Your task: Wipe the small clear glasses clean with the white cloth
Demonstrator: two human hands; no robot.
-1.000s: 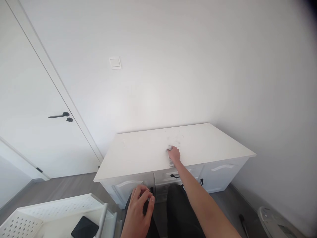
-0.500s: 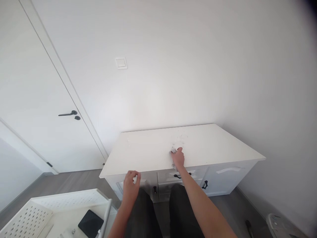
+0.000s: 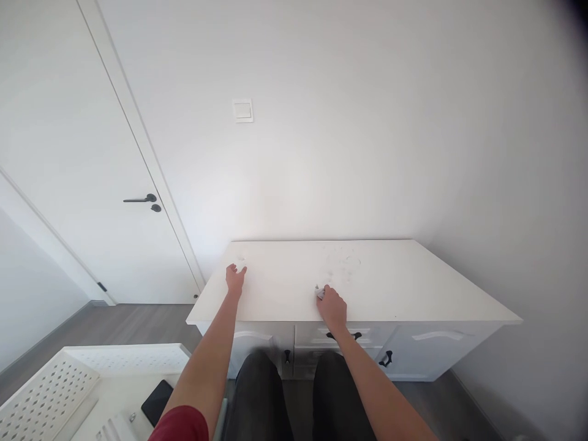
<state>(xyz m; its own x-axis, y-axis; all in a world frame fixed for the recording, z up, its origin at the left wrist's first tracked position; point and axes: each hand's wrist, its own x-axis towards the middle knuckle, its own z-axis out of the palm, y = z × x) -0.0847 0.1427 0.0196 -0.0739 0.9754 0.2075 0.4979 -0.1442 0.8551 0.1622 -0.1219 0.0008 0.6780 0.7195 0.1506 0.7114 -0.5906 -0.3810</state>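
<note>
My right hand (image 3: 333, 308) is closed on a crumpled whitish tissue (image 3: 320, 293), low over the front middle of the white cabinet top (image 3: 280, 282). Just beyond it, faint grey smudges (image 3: 340, 269) mark the surface. On the left part of the top, my left hand (image 3: 236, 279) reaches out with thumb and fingers apart and nothing visible between them. A small pale mark or clear scrap (image 3: 241, 258) lies right beyond its fingertips; which of the two, I cannot tell.
Below the top are drawers and doors with black handles (image 3: 386, 359). A white cart or tray with perforated sides (image 3: 50, 392) stands at lower left, holding a black tablet-like object (image 3: 157, 402). A white door (image 3: 82, 233) and a light switch (image 3: 243, 111) are behind.
My left hand has moved forward from the cabinet's front edge onto its left part, its fingers spreading. The right hand, still holding the tissue, has come slightly nearer the front edge.
</note>
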